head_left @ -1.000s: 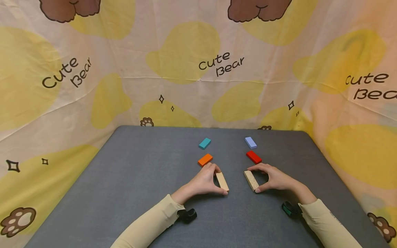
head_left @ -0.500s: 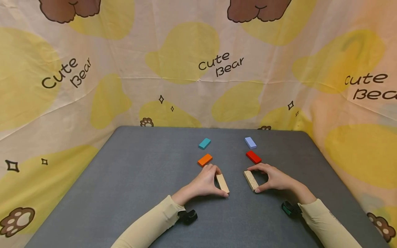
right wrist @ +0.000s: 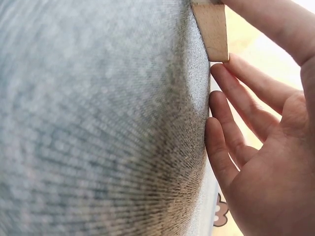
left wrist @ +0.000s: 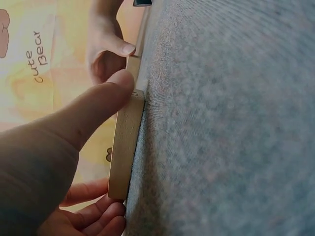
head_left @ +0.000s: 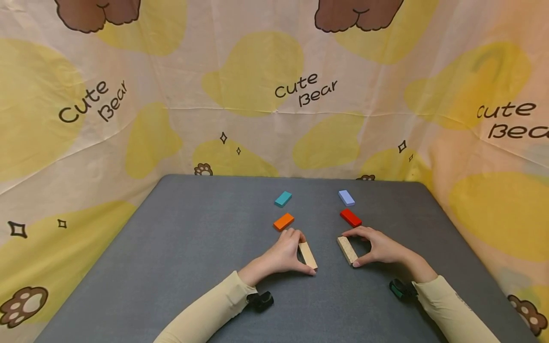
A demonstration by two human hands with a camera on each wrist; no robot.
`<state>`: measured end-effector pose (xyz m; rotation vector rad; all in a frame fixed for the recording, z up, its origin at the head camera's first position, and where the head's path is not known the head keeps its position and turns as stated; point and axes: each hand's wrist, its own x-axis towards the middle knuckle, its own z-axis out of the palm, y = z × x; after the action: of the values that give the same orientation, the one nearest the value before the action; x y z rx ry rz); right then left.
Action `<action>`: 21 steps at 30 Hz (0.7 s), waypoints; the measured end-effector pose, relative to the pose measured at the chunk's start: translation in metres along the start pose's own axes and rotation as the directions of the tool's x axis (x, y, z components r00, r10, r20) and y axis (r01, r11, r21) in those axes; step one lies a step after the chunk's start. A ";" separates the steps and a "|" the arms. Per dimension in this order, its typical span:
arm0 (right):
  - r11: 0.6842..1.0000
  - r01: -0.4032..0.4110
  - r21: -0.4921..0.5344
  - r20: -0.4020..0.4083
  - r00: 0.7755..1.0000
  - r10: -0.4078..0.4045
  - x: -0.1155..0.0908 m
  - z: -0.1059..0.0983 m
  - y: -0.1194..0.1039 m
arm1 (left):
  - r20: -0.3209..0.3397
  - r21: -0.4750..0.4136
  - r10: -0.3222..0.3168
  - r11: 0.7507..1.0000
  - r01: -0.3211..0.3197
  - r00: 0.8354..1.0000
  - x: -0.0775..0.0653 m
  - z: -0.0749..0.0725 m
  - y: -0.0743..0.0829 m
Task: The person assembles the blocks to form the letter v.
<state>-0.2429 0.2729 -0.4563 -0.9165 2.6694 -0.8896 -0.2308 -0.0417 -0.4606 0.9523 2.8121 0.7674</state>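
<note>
your left hand (head_left: pixel 280 252) is pinching one plain wood block (head_left: pixel 308 255) and your right hand (head_left: pixel 381 247) is pinching the other (head_left: pixel 347 250) — both standing on edge on the gray counter (head_left: pixel 180 267). they are looking thin and pale, so a bump could be tipping them over.

Between the left hand (head_left: pixel 283 251) and the right hand (head_left: pixel 379 247) runs a bare lane of grey table (head_left: pixel 180 267), edged by the two wooden blocks (head_left: pixel 308 255) they hold. Just beyond the left hand's fingertips lies the orange block (head_left: pixel 283 221), the teal block (head_left: pixel 283 198) farther on. Past the right hand sit the red block (head_left: pixel 350 217) and blue block (head_left: pixel 346 197). Outward of either hand, open table.
</note>
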 end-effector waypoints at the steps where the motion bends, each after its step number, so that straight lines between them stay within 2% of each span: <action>1: 1.000 -0.001 0.002 0.002 1.000 0.001 0.000 0.000 0.000 | 0.001 -0.002 0.002 1.000 -0.002 1.000 0.000 0.000 0.000; 7: 1.000 -0.001 0.002 0.002 1.000 0.001 0.000 0.000 0.000 | 0.024 -0.039 0.007 0.999 -0.006 1.000 -0.001 -0.002 -0.002; 12: 1.000 0.008 -0.003 -0.004 1.000 -0.008 0.000 -0.001 -0.001 | 0.043 -0.117 0.017 0.993 -0.012 0.999 0.000 -0.006 -0.007; 21: 1.000 0.005 0.007 -0.004 1.000 -0.005 -0.001 0.000 0.000 | 0.051 -0.257 0.104 0.962 -0.087 0.993 0.004 -0.009 -0.023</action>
<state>-0.2423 0.2733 -0.4560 -0.9213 2.6670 -0.9018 -0.2492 -0.0592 -0.4635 1.0518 2.5479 1.0596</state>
